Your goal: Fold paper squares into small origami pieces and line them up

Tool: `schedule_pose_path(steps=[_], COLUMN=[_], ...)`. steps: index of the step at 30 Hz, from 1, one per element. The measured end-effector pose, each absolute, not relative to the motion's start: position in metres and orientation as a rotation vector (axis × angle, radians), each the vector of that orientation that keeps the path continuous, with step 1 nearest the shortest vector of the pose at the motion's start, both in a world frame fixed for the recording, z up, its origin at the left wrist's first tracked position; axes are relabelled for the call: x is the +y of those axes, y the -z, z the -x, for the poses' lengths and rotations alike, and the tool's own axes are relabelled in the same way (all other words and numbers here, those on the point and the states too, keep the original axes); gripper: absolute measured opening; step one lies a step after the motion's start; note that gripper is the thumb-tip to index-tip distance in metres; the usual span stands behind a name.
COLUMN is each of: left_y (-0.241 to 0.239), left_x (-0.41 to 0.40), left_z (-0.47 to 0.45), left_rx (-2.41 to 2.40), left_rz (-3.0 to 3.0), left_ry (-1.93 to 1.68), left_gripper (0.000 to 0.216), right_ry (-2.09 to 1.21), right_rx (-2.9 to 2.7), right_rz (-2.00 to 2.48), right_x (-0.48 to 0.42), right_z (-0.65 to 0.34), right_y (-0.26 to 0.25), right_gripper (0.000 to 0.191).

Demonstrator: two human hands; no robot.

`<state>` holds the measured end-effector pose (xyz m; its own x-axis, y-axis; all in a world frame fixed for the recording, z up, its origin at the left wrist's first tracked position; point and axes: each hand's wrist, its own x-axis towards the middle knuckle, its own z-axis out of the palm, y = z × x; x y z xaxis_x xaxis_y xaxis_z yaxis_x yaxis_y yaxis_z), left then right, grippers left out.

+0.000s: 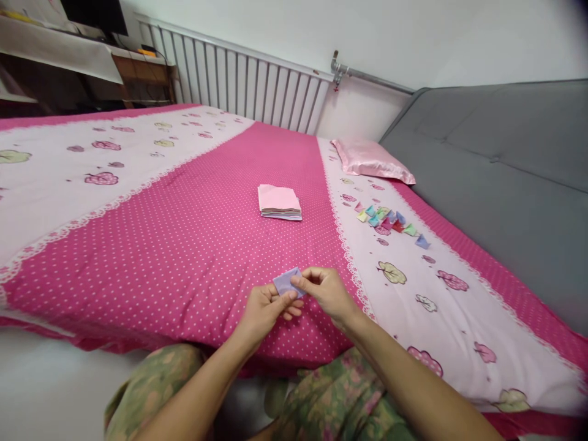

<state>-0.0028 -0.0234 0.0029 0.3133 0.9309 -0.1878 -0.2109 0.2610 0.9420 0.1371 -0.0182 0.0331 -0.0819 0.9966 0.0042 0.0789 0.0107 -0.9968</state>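
Note:
A small piece of folded lavender paper (285,281) is held between my two hands, just above the near edge of the bed. My left hand (265,312) grips its lower left side, thumb on top and fingers beneath. On its right side, my right hand (324,291) pinches the paper between thumb and bent fingers. Beyond my hands lies a stack of square coloured paper (279,199) with a pink sheet on top. To the right, several small folded paper pieces (386,222) in many colours sit grouped on the bedspread.
The bed has a pink dotted and white printed bedspread (206,214). A pink pillow (372,160) rests at the far right against a grey padded headboard (500,147). Behind the bed are a white radiator (239,73) and a desk (59,52) with a monitor (96,15).

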Motion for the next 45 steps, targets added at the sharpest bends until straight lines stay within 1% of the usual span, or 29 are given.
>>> schedule_pose_path(steps=[10,22,32,38,41,45], left_y=[-0.005,-0.003,-0.002,-0.009,-0.013,-0.013], left_x=[-0.025,-0.024,-0.026,-0.023,-0.02,-0.017], left_z=[0.002,0.004,0.004,0.006,0.012,0.018], left_rx=[0.889,0.848,0.811,0.825,0.857,0.878], left_rz=[-0.993,-1.129,-1.215,-1.114,-1.039,-1.002], left_ry=[-0.91,-0.854,-0.882,-0.879,-0.958,-1.002], left_gripper=[0.032,0.031,0.027,0.028,0.034,0.031], right_ry=[-1.243,-1.151,-1.239,-1.115,-1.063,-0.943], right_rx=[-1.333,-1.198,-1.071,-1.346,-1.502,-1.667], right_rz=[1.192,1.229,1.211,1.211,1.208,1.224], right_x=[-0.018,-0.018,-0.017,-0.017,-0.017,-0.018], right_z=[-0.137,-0.138,-0.139,-0.141,-0.141,-0.14], right_y=[-0.036,-0.034,-0.034,-0.035,-0.035,-0.035], right_gripper=[0.021,0.025,0.024,0.025,0.025,0.023])
